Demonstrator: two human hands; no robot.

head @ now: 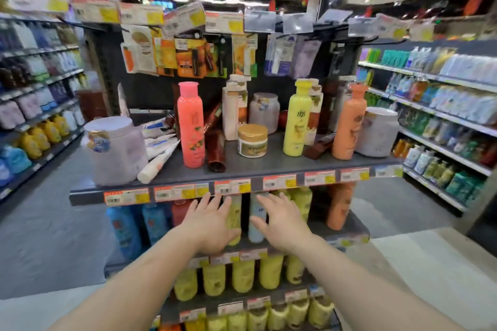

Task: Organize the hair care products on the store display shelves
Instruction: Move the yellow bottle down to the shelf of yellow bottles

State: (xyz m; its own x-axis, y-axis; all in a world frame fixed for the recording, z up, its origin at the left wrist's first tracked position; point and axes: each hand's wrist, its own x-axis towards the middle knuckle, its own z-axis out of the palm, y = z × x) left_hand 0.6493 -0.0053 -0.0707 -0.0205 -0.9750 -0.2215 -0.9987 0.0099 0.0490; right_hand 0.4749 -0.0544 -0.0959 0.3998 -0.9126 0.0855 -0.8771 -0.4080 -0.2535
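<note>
In the lower middle of the frame both hands reach toward the second shelf [347, 234] of the display stand. The left hand [212, 223] has its fingers straight and spread; it lies in front of a yellow bottle [234, 212], and I cannot tell if it touches the bottle. The right hand [279, 220] is also spread open, just beside a pale blue bottle [255, 223] which stands to its left. Neither hand has hold of anything.

Above them, in the middle of the frame, the top shelf [242, 169] carries the hair care products in a mixed order. A pink bottle [191, 126] stands upright left of centre. Near it a brown tube [216, 150] stands cap-down on the shelf. A gold-lidded jar [252, 140] sits in the centre, a tall yellow bottle [297, 118] right of it, and an orange bottle [349, 123] further right. A large pale jar [115, 150] stands at the left end, with white tubes [158, 158] lying beside it, and a similar jar [379, 131] stands at the right end.

On the lower shelves, at the bottom of the frame, rows of yellow bottles [242, 279] stand close together. Blue bottles [123, 228] stand at the left of the second shelf.
</note>
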